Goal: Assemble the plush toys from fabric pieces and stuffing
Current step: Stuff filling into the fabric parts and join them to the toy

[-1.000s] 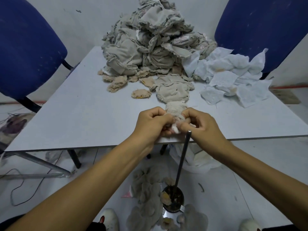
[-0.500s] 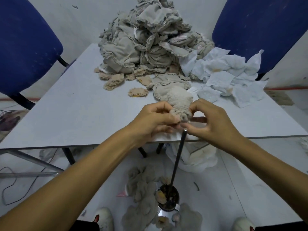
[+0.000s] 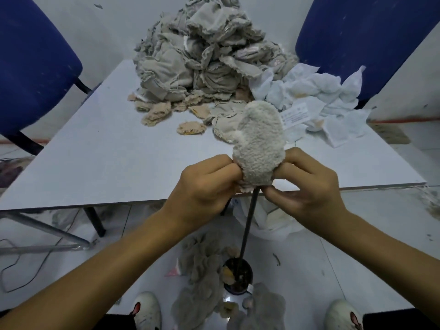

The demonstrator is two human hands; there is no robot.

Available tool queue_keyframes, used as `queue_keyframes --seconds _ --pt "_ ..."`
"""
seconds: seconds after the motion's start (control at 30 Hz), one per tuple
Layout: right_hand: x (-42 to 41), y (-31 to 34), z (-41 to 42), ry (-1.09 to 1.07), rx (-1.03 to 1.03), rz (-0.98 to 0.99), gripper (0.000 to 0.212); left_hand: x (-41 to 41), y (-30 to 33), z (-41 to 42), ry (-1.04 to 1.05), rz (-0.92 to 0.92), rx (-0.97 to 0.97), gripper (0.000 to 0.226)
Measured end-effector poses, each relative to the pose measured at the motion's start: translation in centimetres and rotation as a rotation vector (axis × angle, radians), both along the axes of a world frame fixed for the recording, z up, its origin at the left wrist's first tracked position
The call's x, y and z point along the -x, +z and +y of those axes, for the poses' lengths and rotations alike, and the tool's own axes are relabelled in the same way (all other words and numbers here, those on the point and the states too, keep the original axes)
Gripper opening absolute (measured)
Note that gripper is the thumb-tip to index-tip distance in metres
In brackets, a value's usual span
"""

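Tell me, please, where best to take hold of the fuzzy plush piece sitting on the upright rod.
Probably at its narrow bottom hem, pinched from both sides, as the left hand and right hand do: the plush piece opens downward over the rod, and its rounded top offers nothing to pinch.

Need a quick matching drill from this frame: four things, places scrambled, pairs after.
Things:
1. fuzzy plush piece
2. metal rod
3. beige fabric pile
4. white fabric pieces

Places:
A. far right of the table
B. between left hand and right hand
C. back middle of the table
D. rising from a floor base up into the plush

Pairs: 1-B, 2-D, 3-C, 4-A
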State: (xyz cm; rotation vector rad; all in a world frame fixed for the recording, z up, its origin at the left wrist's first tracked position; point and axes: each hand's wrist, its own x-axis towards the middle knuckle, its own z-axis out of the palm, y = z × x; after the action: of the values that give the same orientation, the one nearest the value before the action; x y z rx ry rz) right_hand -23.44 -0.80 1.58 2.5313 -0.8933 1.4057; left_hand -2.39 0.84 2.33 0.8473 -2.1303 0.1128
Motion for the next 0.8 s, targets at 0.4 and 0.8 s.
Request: queue_keyframes --seconds 0.4,0.8 --pt "1.9 -4.7 0.6 0.110 -0.116 0.254 0.025 -0.3 -4.9 0.6 -0.049 -0.324 0.006 0.011" --pt "-0.7 3.0 -3.2 0.347 -0.977 -0.391 0.016 -1.5 4.7 -4.2 -0.231 0.410 -0.903 0.021"
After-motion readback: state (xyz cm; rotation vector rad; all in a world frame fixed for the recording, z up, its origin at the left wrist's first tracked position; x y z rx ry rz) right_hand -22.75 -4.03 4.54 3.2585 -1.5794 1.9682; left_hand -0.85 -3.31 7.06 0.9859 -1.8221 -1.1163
